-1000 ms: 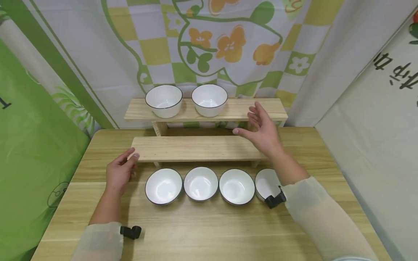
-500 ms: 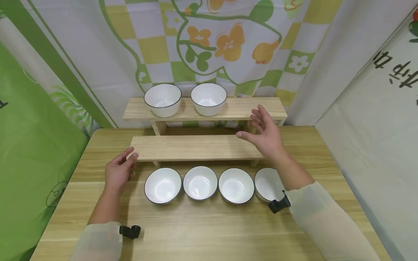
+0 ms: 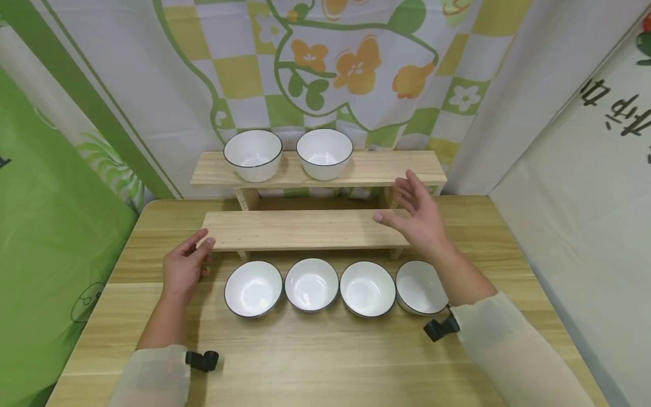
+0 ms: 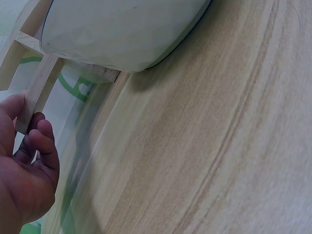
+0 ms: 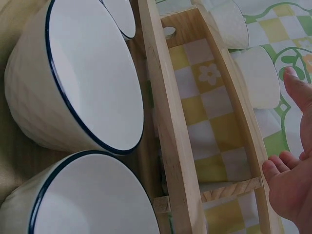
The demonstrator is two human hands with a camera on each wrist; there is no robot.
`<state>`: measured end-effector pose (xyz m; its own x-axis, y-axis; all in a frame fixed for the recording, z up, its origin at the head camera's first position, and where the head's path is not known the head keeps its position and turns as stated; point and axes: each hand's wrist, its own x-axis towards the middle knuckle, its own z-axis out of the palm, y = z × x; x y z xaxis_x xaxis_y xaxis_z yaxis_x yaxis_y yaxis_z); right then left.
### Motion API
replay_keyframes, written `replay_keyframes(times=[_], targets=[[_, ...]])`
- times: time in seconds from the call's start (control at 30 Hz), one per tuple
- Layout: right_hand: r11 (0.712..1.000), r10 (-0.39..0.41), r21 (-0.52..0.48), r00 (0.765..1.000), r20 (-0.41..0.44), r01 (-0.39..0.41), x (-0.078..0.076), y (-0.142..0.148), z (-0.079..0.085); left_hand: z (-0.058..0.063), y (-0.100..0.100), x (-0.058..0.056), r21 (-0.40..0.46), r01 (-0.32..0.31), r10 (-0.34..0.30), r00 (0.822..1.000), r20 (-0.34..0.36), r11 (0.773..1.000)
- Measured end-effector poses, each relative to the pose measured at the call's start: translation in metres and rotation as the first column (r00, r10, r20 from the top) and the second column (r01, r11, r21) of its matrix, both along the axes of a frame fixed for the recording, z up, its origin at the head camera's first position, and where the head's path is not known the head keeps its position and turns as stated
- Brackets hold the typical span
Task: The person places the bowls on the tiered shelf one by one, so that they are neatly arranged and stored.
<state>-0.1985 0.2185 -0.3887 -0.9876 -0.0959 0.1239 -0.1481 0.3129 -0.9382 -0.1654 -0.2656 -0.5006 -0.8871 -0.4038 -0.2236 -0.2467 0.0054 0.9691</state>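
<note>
Two bowls (image 3: 324,155) are sitting on the rear shelf (image 3: 394,167), the front shelf (image 3: 300,230) is standing before it, four more bowls (image 3: 311,285) are lining the table (image 3: 305,362) before both.

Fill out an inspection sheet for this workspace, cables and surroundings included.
Surface: wood-grain table.
Work items: two white bowls on the upper shelf; four white bowls in a row on the table, in front of the lower shelf.
Clutter: nothing seen.
Left hand: pinches the lower shelf's left end.
Right hand: holds nothing, near the shelves' right ends.
Cables: nothing seen.
Surroundings: patterned cloth behind, green cloth at left, white backdrop with dark characters at right.
</note>
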Motion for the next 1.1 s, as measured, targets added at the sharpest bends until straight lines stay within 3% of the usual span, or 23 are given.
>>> replay_keyframes(times=[0.63,1.1], targets=[[1.0,0.012,0.005,0.999,-0.044,-0.011,0.016,0.01,-0.009,0.0,-0.001,-0.001,-0.011,0.016,-0.017,1.0,-0.006,1.0],[0.999,-0.028,0.043,1.0,-0.006,0.028,0.034,0.024,-0.019,-0.002,-0.003,-0.001,0.003,0.022,-0.022,1.0,-0.001,1.0]])
